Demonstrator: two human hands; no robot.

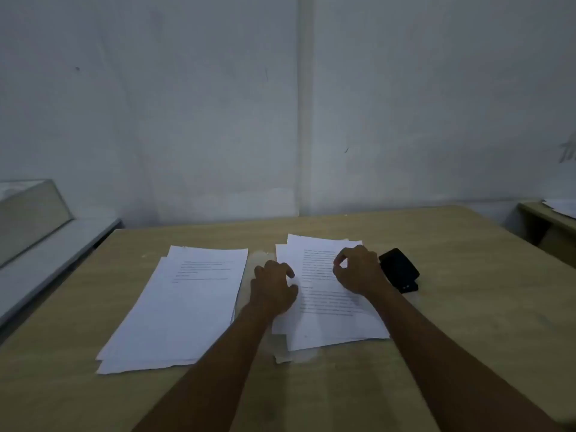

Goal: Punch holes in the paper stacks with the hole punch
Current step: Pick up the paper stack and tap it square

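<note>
Two stacks of printed white paper lie on a wooden table (436, 322). The left stack (184, 307) lies untouched. Both hands rest on the right stack (327, 319), whose sheets are slightly fanned. My left hand (272, 285) sits on that stack's left edge with fingers curled down on the paper. My right hand (358, 269) hovers over the upper right part, thumb and forefinger pinched together; whether they hold a sheet is unclear. A black hole punch (400, 269) lies just right of my right hand, beside the stack.
A pale wall stands close behind the table. On the left is a white ledge (46, 263) with a slanted panel (28, 213). Another desk (551, 222) with papers is at the far right.
</note>
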